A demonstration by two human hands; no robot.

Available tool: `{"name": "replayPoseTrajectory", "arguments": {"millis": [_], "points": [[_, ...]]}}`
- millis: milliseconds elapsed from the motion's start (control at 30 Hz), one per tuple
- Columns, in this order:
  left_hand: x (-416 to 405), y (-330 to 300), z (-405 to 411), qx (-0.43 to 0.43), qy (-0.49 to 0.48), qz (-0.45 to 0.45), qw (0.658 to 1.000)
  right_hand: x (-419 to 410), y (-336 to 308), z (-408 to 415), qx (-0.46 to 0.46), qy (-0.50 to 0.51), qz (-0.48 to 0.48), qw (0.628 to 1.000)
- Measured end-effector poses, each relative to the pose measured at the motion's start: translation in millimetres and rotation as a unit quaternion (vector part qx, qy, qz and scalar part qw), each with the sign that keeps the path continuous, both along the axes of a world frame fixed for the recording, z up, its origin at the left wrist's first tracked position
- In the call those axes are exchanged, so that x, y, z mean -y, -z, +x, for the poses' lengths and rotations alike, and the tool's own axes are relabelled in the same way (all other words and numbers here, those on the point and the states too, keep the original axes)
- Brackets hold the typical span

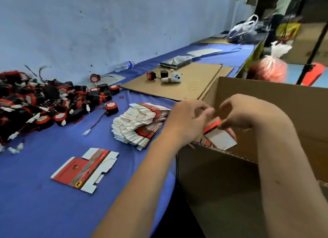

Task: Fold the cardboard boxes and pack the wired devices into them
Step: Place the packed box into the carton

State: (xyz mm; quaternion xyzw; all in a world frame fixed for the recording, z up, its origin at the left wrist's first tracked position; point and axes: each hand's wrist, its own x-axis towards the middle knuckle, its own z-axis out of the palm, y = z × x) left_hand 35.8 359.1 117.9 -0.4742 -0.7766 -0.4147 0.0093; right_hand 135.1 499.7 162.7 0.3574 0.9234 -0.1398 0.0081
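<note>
Because the small red-and-white box (215, 131) is thin printed card, it should be light, stiff along its creases and easily crushed; panel edges are the likely best hold. At right of centre, the left hand (188, 120) and right hand (237, 113) both pinch it from above, over the large carton (221, 166). Wired devices (44, 104) lie heaped at left on the bench (44, 211).

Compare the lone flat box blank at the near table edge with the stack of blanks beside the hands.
The lone flat blank lies apart, printed red face up, its whole outline showing. The stack of blanks is fanned and leaning, showing mostly white edges with bits of red. Both are unfolded and rest on the blue tablecloth.
</note>
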Motion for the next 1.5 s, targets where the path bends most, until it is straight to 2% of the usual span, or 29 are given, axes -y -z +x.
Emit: {"name": "replayPoseTrajectory", "arguments": {"millis": [67, 100, 133, 167, 200, 233, 300, 333, 400, 500, 633, 667, 767, 900, 967, 1033, 1167, 1233, 1300, 1367, 1500], "points": [[30.4, 11.2, -18.8, 0.050, -0.061, 0.114, 0.990, 7.6, -1.6, -15.4, -0.093, 0.001, 0.056, 0.994], [55.3, 18.4, -31.7, 0.068, -0.120, 0.142, 0.980, 19.9, -3.8, -28.0, -0.149, -0.016, 0.082, 0.985], [79.8, 27.6, -45.4, 0.084, -0.191, 0.136, 0.968, 34.1, -5.3, -38.9, -0.201, -0.038, 0.091, 0.975], [114.1, 39.1, -62.3, 0.087, -0.275, 0.089, 0.953, 57.5, -4.3, -55.3, -0.244, -0.079, 0.078, 0.963], [144.1, 51.3, -76.7, 0.084, -0.352, -0.001, 0.932, 80.3, -1.2, -69.0, -0.267, -0.127, 0.057, 0.954], [173.8, 64.5, -88.1, 0.089, -0.416, -0.109, 0.898, 105.2, 5.2, -82.7, -0.262, -0.184, 0.027, 0.947], [223.7, 85.1, -98.5, 0.145, -0.483, -0.274, 0.819, 159.2, 29.1, -112.5, -0.171, -0.298, -0.021, 0.939], [242.6, 92.5, -99.9, 0.174, -0.496, -0.309, 0.793, 187.4, 44.1, -126.4, -0.099, -0.348, -0.034, 0.932], [258.7, 102.9, -102.2, 0.204, -0.500, -0.322, 0.778, 226.4, 77.2, -147.0, 0.012, -0.403, -0.046, 0.914], [274.9, 112.2, -108.6, 0.215, -0.506, -0.295, 0.781, 262.2, 120.3, -169.3, 0.065, -0.424, -0.038, 0.903], [282.4, 115.1, -116.2, 0.229, -0.520, -0.285, 0.772, 272.3, 143.3, -185.8, 0.064, -0.404, -0.023, 0.912], [283.3, 115.0, -116.6, 0.237, -0.517, -0.258, 0.781, 274.4, 145.3, -188.6, 0.057, -0.405, -0.023, 0.912], [285.6, 114.2, -117.6, 0.282, -0.476, -0.056, 0.831, 279.1, 146.8, -194.2, 0.021, -0.419, -0.038, 0.907], [311.5, 96.0, -108.9, 0.303, -0.435, 0.160, 0.832, 292.9, 137.3, -202.8, -0.069, -0.464, -0.098, 0.878], [335.1, 85.7, -99.6, 0.342, -0.383, 0.285, 0.810, 309.7, 130.1, -207.4, -0.117, -0.487, -0.234, 0.833], [365.5, 83.1, -89.1, 0.349, -0.329, 0.352, 0.804, 332.8, 125.4, -210.9, -0.108, -0.495, -0.402, 0.763], [417.2, 89.7, -76.7, 0.189, -0.343, 0.297, 0.871, 392.5, 122.1, -211.1, -0.047, -0.458, -0.562, 0.687], [431.8, 94.6, -75.7, 0.148, -0.355, 0.273, 0.882, 414.4, 126.2, -208.9, -0.027, -0.422, -0.632, 0.649], [444.9, 105.0, -74.5, 0.116, -0.370, 0.255, 0.886, 432.3, 131.4, -207.9, 0.001, -0.417, -0.671, 0.613], [453.3, 116.8, -73.6, 0.102, -0.389, 0.272, 0.874, 441.5, 139.3, -209.1, 0.007, -0.420, -0.703, 0.573], [457.5, 126.9, -82.3, 0.033, -0.451, 0.259, 0.853, 437.1, 155.2, -209.8, 0.005, -0.408, -0.781, 0.472]]}}
